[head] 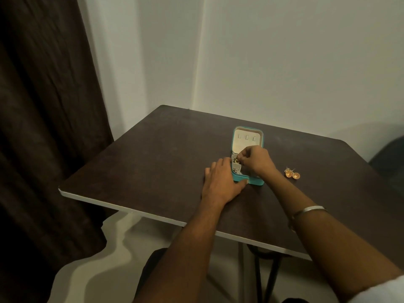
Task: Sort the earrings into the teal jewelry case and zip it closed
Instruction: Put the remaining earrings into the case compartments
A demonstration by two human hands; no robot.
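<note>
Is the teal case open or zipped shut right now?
Open. The case has its lid swung back, cream lining showing, and the right hand reaches into its compartments while the left hand steadies it.

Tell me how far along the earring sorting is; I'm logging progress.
Done: some small earrings already lie in the open teal zip-around jewelry case. In hand: the right hand pinches something small over a case compartment, while the left hand steadies the case. Left: two round gold earrings on the dark brown table, then zipping.
</note>
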